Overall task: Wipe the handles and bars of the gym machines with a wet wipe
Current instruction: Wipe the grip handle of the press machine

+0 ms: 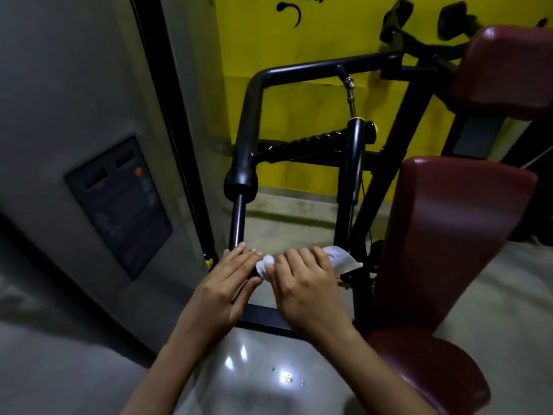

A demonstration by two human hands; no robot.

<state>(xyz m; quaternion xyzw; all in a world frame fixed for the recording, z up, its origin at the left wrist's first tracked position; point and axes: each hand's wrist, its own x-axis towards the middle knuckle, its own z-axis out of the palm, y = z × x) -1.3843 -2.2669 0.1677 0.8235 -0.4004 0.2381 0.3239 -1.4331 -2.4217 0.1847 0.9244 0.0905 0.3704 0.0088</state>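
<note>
Panel (119,205) set at nine o'clock, left hand (230,283) laid on bar (238,218), fingers straight and together, wipe (341,259) at six o'clock pressed to bar under curled fingers of right hand (305,286), pad (449,235) seen at three o'clock

— How many hands?
— Two: the left hand (227,283) and the right hand (305,286).
— Wipes? Pads?
— One white wipe (344,260), three red pads (449,235).
— Anything else?
— One dark wall panel (119,205).
</note>
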